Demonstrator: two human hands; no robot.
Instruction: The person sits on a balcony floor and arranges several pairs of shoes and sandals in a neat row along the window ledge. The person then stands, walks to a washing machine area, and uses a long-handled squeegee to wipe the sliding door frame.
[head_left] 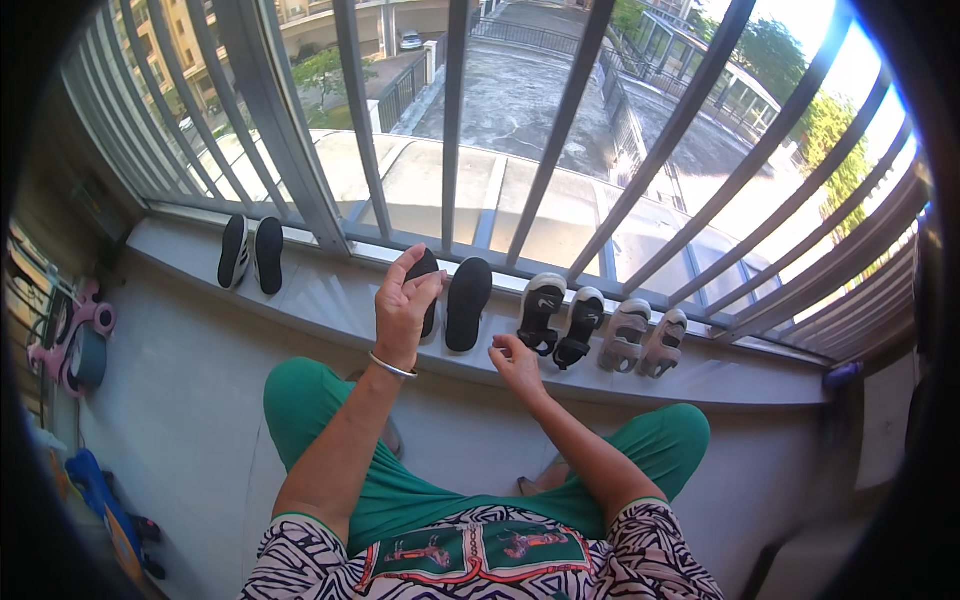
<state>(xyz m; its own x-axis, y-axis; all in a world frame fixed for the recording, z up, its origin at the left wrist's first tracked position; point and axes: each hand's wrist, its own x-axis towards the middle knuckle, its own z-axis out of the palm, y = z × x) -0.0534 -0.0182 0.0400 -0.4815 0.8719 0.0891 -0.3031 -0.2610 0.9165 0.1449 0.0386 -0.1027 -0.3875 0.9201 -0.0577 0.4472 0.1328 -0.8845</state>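
Observation:
My left hand (402, 312) is raised, its index finger and thumb apart, in front of a dark shoe (427, 262) that it partly hides. No object shows between its fingers. To its right, a shoe with a flat black oval face and a pale edge (467, 305) stands on the ledge (330, 290). Just right of that shoe's lower end is my right hand (517, 365), fingers curled in with nothing visible in them. Black-and-white sandals (540, 312) sit on the ledge beyond this hand, with pale grey-pink sandals (625, 335) farther right.
A second pair of black shoes with white stripes (268, 255) stands at the ledge's left end. Metal railing bars (452, 130) rise behind the ledge. A pink wheeled toy (75, 340) and a blue-and-orange object (105, 510) are on the left. A purple item (843, 375) lies at right.

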